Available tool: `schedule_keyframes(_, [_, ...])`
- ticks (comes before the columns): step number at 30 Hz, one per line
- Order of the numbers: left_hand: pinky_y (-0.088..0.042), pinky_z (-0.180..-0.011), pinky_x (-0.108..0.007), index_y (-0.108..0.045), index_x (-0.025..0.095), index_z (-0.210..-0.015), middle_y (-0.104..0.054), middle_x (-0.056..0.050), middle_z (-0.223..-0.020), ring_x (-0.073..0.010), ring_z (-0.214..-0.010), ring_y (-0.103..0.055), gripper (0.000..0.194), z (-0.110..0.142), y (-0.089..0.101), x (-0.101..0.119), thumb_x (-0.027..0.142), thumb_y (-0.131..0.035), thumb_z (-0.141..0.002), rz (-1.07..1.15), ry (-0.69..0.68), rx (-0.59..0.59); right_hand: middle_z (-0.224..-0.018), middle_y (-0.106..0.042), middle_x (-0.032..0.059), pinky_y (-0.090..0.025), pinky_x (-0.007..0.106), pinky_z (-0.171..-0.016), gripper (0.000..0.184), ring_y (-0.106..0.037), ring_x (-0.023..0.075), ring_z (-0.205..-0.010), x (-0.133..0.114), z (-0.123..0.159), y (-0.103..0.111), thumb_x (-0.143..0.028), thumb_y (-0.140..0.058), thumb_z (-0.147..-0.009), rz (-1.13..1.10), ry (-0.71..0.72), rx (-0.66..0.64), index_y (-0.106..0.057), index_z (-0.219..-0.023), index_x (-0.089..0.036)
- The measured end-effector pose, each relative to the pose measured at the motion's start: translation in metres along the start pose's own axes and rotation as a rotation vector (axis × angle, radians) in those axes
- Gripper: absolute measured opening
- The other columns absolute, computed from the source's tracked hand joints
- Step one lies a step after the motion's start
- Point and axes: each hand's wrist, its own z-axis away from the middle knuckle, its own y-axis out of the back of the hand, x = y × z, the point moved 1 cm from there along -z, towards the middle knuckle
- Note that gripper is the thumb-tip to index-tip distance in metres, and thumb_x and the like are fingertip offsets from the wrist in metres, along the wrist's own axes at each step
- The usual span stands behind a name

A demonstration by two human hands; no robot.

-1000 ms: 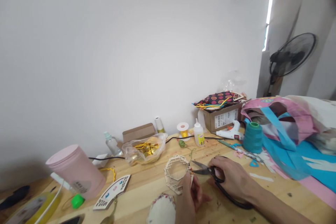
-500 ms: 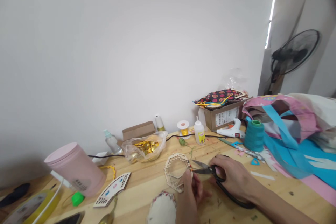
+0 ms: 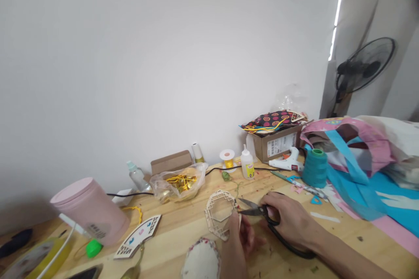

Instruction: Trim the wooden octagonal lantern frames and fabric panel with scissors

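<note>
The left hand point(image 3: 240, 235) is clamped on the lower right edge of a pale wooden frame point(image 3: 212, 222), a cut-out ring with lattice work, held just above or against the bench point(image 3: 183, 237); which of the two I cannot tell. The right hand point(image 3: 290, 220) is closed around the black handles of a pair of scissors point(image 3: 258, 211). Their blades stand apart and point left, with the tips at the right edge of the frame, near the left fingers. A white scalloped disc point(image 3: 201, 261) with a reddish rim lies just below the frame, beside the left wrist. To the left are a fan-shaped piece point(image 3: 138, 237) with blue and pink bits, a pink canister point(image 3: 93, 211) leaning over, a green cap point(image 3: 94, 248) and a roll of yellow tape point(image 3: 49, 259). Behind the frame, a clear plastic bag point(image 3: 178, 183) holds gold pieces and yellow cord, and near it stand a spool of gold thread point(image 3: 228, 159) and a glue bottle point(image 3: 247, 165). Farther right, a white glue gun point(image 3: 288, 161) lies in front of a cardboard box point(image 3: 276, 141), next to a large teal thread cone point(image 3: 314, 169) and a pink and blue bag point(image 3: 353, 148).
</note>
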Motion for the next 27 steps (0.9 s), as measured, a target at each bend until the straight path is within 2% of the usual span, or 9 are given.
schedule_keyframes(2, [-0.044,-0.049,-0.024,-0.054,0.016,-0.054,-0.044,0.008,-0.038,-0.0048,-0.035,-0.032,0.039,0.000,0.001,-0.001,0.054,-0.065,-0.052,-0.012,0.003,0.007,-0.072,-0.056,0.0010,-0.031,0.024,-0.059,0.018,-0.050,0.0158,-0.068,0.000,0.001,0.001,-0.012,-0.039,-0.066,-0.002,-0.006,-0.005,-0.054,-0.072,-0.021])
schedule_keyframes(9, [-0.045,-0.050,-0.025,-0.053,0.016,-0.051,-0.040,0.008,-0.034,-0.0053,-0.035,-0.030,0.039,-0.001,0.005,0.000,0.054,-0.062,-0.055,-0.061,0.019,-0.010,-0.071,-0.056,-0.0001,-0.029,0.023,-0.057,0.017,-0.049,0.0151,-0.067,0.002,0.000,-0.002,-0.010,-0.041,-0.063,0.014,-0.040,0.016,-0.053,-0.069,-0.021])
schedule_keyframes(14, [-0.044,-0.053,-0.024,-0.054,0.017,-0.055,-0.045,0.008,-0.040,-0.0054,-0.038,-0.034,0.033,-0.003,0.004,0.004,0.048,-0.064,-0.056,-0.048,0.011,0.035,-0.070,-0.057,0.0003,-0.027,0.023,-0.055,0.018,-0.050,0.0157,-0.068,0.000,-0.002,-0.005,-0.009,-0.041,-0.064,0.027,-0.095,0.037,-0.053,-0.068,-0.022])
schedule_keyframes(19, [-0.043,-0.047,-0.026,-0.052,0.017,-0.048,-0.039,0.008,-0.034,-0.0057,-0.034,-0.030,0.042,-0.009,0.006,0.001,0.058,-0.061,-0.050,-0.127,0.005,0.044,-0.069,-0.058,-0.0006,-0.027,0.023,-0.053,0.014,-0.050,0.0151,-0.064,-0.003,0.000,-0.005,-0.012,-0.045,-0.064,0.022,-0.115,0.048,-0.053,-0.069,-0.022])
schedule_keyframes(23, [-0.045,-0.053,-0.026,-0.054,0.016,-0.055,-0.040,0.008,-0.038,-0.0057,-0.038,-0.033,0.036,-0.003,0.003,-0.003,0.051,-0.058,-0.063,-0.082,-0.132,0.035,-0.070,-0.058,-0.0014,-0.030,0.023,-0.055,0.009,-0.050,0.0150,-0.064,-0.003,0.002,-0.004,-0.018,-0.048,-0.066,-0.012,-0.101,0.063,-0.053,-0.072,-0.023])
schedule_keyframes(27, [-0.046,-0.052,-0.026,-0.054,0.015,-0.055,-0.042,0.008,-0.038,-0.0050,-0.037,-0.031,0.037,0.004,-0.004,-0.004,0.051,-0.058,-0.064,-0.043,-0.138,-0.021,-0.072,-0.056,-0.0007,-0.033,0.023,-0.058,0.005,-0.051,0.0150,-0.068,-0.004,0.002,-0.001,-0.023,-0.054,-0.067,-0.053,-0.011,0.102,-0.053,-0.073,-0.022])
